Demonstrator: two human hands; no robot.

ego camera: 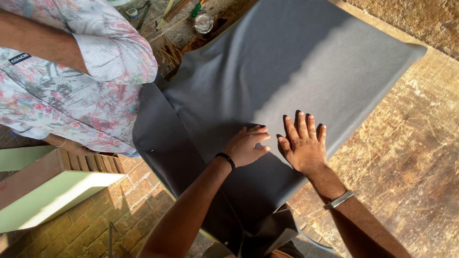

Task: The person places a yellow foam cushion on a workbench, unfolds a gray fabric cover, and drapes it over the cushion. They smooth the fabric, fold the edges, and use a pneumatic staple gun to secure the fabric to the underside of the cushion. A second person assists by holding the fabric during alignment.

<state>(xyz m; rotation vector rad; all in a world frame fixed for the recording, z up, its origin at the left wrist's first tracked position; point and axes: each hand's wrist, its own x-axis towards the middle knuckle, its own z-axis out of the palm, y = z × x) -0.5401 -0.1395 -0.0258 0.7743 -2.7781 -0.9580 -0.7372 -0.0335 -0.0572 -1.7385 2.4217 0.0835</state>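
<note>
Bare forearms, no sleeves, thin black band on left wrist point(225, 160); flat silver-grey band on right wrist point(338, 199)

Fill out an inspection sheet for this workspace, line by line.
Surface: worn wooden table, scratched, half sunlit.
Job's things: grey sheet spread over the table, one edge hanging off.
Clutter: glass jar and small tools at the far end.
Grips: left hand and right hand flat on the sheet, open.
Cables: nothing seen.
Surroundings: brick floor; a person in a floral shirt alongside.
</note>
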